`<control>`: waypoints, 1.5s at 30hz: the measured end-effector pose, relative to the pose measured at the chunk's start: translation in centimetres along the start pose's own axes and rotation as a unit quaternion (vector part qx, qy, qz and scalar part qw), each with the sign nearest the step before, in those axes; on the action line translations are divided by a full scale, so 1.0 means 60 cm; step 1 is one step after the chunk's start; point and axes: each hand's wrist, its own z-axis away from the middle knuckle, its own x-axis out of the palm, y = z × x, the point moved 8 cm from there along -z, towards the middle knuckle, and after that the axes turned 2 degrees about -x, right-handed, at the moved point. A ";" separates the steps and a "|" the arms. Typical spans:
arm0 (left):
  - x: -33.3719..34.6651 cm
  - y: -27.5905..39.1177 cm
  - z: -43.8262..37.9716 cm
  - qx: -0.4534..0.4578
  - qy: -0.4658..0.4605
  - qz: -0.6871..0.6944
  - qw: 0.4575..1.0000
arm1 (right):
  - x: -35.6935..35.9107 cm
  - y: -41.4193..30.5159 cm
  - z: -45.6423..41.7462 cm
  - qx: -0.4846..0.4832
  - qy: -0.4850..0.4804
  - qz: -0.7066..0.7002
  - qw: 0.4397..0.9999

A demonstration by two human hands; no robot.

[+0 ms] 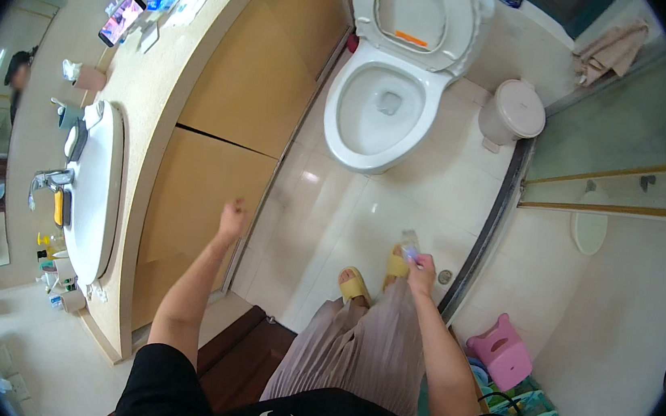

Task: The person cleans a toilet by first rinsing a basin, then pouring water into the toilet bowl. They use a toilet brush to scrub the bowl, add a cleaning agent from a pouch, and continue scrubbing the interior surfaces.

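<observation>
My right hand grips a small brush with pale bristles and a clear, purplish handle, held above my yellow slipper. My left hand hangs in front of the tan cabinet door, its fingers curled; whether it holds anything cannot be told. Ahead stands a white toilet with its seat and lid raised. An orange strip lies against the raised lid inside the seat ring.
At the left, a curved counter bears a white sink, a phone and cups. A lidded bin stands right of the toilet. A dark raised sill borders the shower area, where a pink stool rests near turquoise baskets.
</observation>
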 end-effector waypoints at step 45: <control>-0.033 0.241 -0.485 -0.010 -0.046 0.388 0.920 | 0.965 -0.427 -0.227 0.086 -0.151 -0.201 0.964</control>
